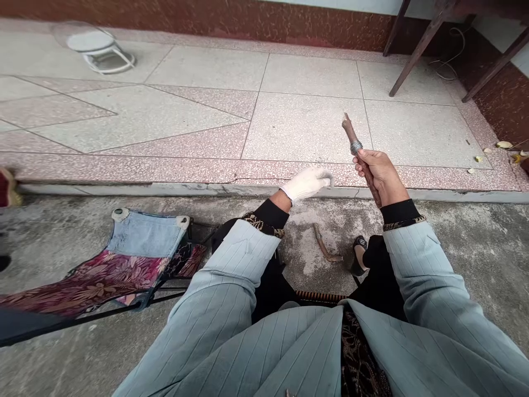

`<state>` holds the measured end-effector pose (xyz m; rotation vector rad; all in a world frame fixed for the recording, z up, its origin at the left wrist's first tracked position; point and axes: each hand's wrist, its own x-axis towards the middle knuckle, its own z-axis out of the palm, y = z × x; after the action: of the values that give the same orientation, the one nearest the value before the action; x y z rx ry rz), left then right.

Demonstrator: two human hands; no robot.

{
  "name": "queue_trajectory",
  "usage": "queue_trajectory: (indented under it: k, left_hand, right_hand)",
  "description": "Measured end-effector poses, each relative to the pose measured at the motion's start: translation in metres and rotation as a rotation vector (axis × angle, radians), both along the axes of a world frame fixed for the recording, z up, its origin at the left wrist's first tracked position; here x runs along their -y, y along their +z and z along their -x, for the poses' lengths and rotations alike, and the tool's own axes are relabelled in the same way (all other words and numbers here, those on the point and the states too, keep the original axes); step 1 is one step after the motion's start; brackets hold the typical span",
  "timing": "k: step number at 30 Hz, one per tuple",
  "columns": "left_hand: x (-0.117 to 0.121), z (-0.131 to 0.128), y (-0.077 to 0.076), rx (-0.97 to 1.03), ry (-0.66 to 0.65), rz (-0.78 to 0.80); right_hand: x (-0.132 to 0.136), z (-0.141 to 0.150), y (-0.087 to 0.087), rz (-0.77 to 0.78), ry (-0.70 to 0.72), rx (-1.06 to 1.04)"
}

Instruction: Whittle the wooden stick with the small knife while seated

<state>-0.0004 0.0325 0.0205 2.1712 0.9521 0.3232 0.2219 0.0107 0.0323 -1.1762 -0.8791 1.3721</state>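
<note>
While right hand [381, 172] clamps stick [350, 131], left hand [309, 183] (gloved, loosely curled) hovers leftward, apart.

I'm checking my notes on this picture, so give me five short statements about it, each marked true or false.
1. The right hand holds a stick. True.
2. The right hand is gloved. False: it is bare; the left hand wears a white glove.
3. Grey wire is wound around the held stick. True.
4. The left hand grips the stick too. False: it is apart from the stick.
5. A bent piece of wood lies on the ground below the hands, near a shoe. True.
</note>
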Motion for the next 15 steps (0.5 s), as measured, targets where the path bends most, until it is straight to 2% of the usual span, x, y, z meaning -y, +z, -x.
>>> queue_trajectory:
  k: [4,7,9,11,13,15]
  left_hand:
    - [-0.002,-0.002,-0.004,-0.133,0.012,-0.105]
    - [-0.001,-0.002,-0.005,-0.140,0.015,-0.114]
    - [0.001,-0.001,-0.003,-0.082,-0.038,-0.041]
    - [0.005,0.000,-0.001,-0.043,-0.137,0.043]
    - [0.008,0.001,-0.001,-0.042,-0.240,0.062]
    - [0.010,0.002,-0.002,-0.045,-0.297,0.026]
  right_hand:
    - [0.005,-0.002,0.008,0.056,0.197,-0.175]
    - [0.003,-0.005,0.006,0.030,0.123,-0.037]
    - [-0.001,-0.006,0.000,0.016,0.015,0.216]
    - [-0.005,-0.008,-0.007,0.030,-0.040,0.603]
    - [-0.007,-0.009,-0.011,0.070,0.012,1.065]
    - [-0.007,-0.009,-0.012,0.161,0.181,1.454]
